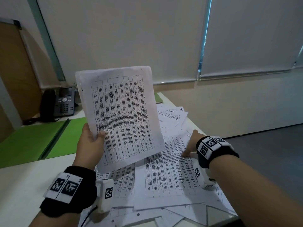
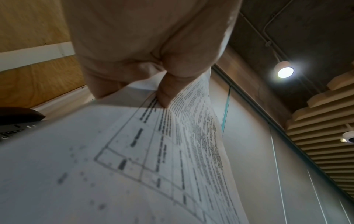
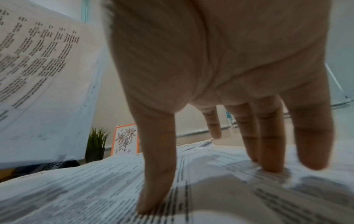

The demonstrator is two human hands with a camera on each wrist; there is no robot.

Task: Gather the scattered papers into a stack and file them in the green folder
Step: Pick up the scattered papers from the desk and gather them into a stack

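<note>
The left hand (image 1: 89, 143) pinches a raised sheaf (image 1: 121, 115) (thumb on top); beneath it the right hand (image 1: 191, 145) presses spread fingertips (image 3: 153, 209) on loose papers (image 1: 164, 181), which may slide. The green folder (image 1: 32, 141) lies open leftward.

Dim, even room light; ceiling lamp (image 2: 285, 72) flares; wrist views blurred close-up; wide-angle bending at edges.

The held sheaf of papers (image 1: 121, 115) covers the left hand's (image 1: 91, 145) fingers, leaving only its thumb showing, and hides the far half of the green folder (image 1: 32, 143) left of that hand. Table print is too small to read. The right hand's (image 1: 191, 145) fingertips (image 3: 272, 166) are blurred where they meet the loose sheets (image 1: 167, 179).
</note>
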